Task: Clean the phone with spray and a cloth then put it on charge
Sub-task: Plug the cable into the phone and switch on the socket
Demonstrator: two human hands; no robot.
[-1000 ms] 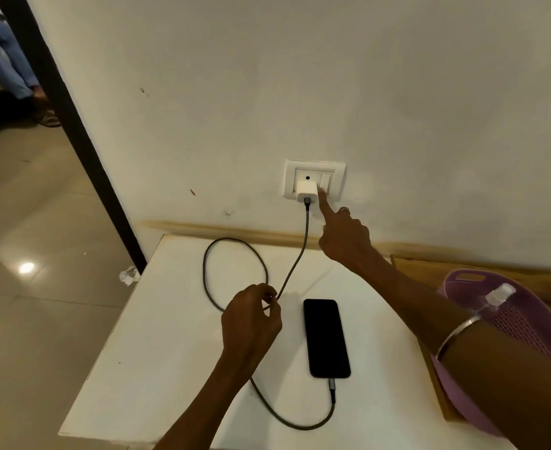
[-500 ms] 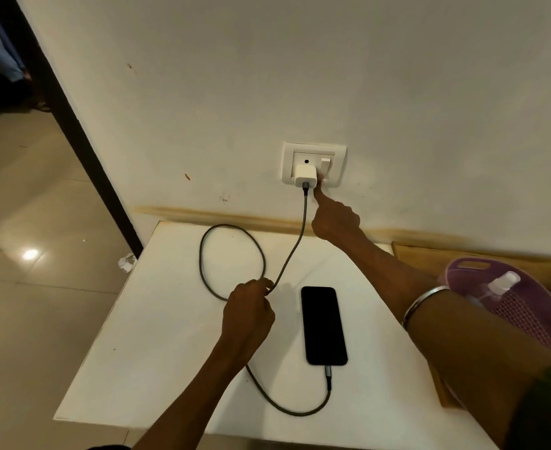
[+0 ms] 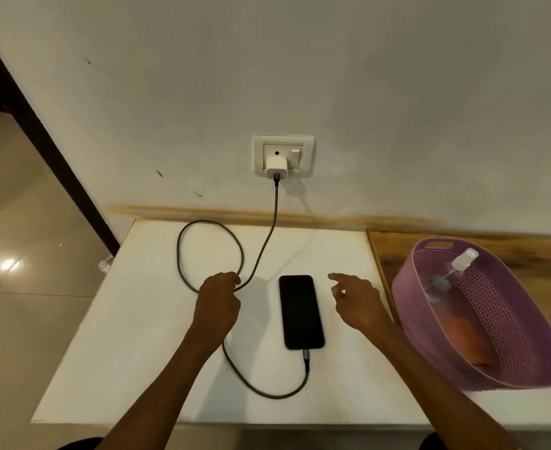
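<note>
Withdrawn from the wall switch since the earlier frames, the right hand (image 3: 358, 300) now hovers low over the table, just right of the phone, fingers loosely spread and holding nothing; the wrist bangle seen earlier is no longer in view.

Nearest: both forearms enter from the bottom edge, cut off below the elbows. Dark shapes at the bottom corners are too cropped to identify.

Left hand (image 3: 217, 302): fingers curled together around the cable (image 3: 267, 393) at the point where its loop crosses itself. The grip contact itself is hidden under the knuckles.

Phone (image 3: 301, 311): black, lying flat on the white table (image 3: 131, 352), long axis running away from the viewer, screen dark and featureless. The cable connector is plugged into its near end. Whether it shows a charging sign cannot be told.

Cable: grey, braided; curves from the phone's near end leftward, passes beneath the left hand, forms a loop on the far-left tabletop, then rises to the wall.

Basket (image 3: 527, 349): purple, perforated, at the right, resting partly on the white table and partly on a wooden surface (image 3: 397, 251); its near rim is blurred. Inside, a clear spray bottle (image 3: 452, 271) leans with its white cap up, and an orange item, indistinct, lies at the bottom.

Farthest: white charger (image 3: 276, 167) seated in the wall socket (image 3: 308, 141), switch (image 3: 295, 158) beside it. Switch position is hard to read.
</note>
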